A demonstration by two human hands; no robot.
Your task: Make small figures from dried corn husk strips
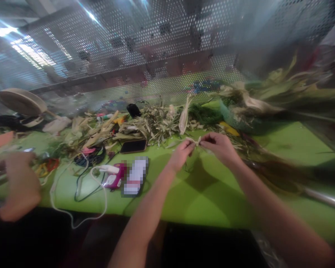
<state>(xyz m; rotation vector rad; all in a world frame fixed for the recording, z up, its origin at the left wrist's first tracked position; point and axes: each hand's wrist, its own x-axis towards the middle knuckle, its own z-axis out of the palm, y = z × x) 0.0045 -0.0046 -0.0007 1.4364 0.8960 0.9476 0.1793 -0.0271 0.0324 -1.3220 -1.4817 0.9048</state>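
A short pale strip of dried husk (197,142), looking like corn husk with a knot or bow at its middle, is stretched between my two hands above the green table (170,208). My left hand (183,152) pinches its left end between thumb and fingers. On the other side, my right hand (219,147) grips the right end with closed fingertips. Thin dark strands hang below the left fingers. Just beyond my hands a larger pale husk piece (185,117) sticks up from a heap of husk scraps (159,121).
Left of my arms lie a phone with a lit screen (136,176), a dark phone (133,146) and a magenta power block (115,176) with a white cable. A teal basket (234,113) holds husks at the right. Another person's arm (21,182) rests at far left. A perforated metal panel (145,48) stands behind.
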